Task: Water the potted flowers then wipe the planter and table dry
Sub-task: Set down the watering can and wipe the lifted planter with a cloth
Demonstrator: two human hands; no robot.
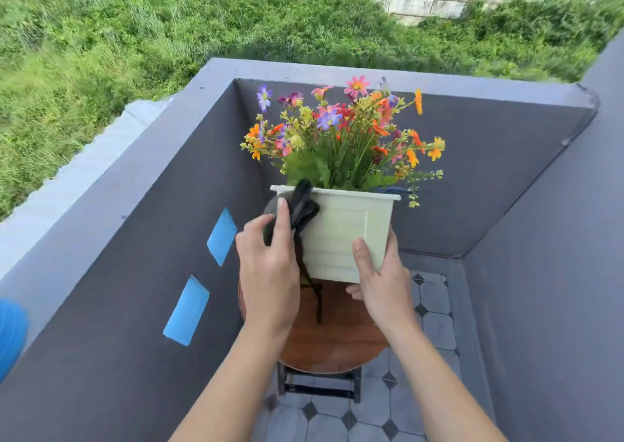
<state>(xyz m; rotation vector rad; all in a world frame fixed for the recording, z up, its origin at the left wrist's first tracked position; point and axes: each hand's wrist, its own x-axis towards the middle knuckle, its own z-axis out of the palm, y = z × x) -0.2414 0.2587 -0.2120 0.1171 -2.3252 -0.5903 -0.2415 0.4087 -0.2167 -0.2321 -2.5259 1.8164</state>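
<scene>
A cream square planter (pixel 344 229) full of mixed orange, pink and purple flowers (pixel 341 137) is tilted toward me above a round wooden table (pixel 334 340). My right hand (pixel 381 279) grips its lower right corner, thumb on the front face. My left hand (pixel 270 269) presses a dark grey cloth (pixel 300 208) against the planter's upper left corner; a strand of the cloth dangles down to the tabletop.
Grey balcony walls (pixel 152 239) close in on the left, back and right, with two blue rectangles on the left wall. The floor (pixel 435 310) is grey tile with dark diamonds. Green brush lies beyond the wall. A blue object (pixel 10 333) shows at the far left edge.
</scene>
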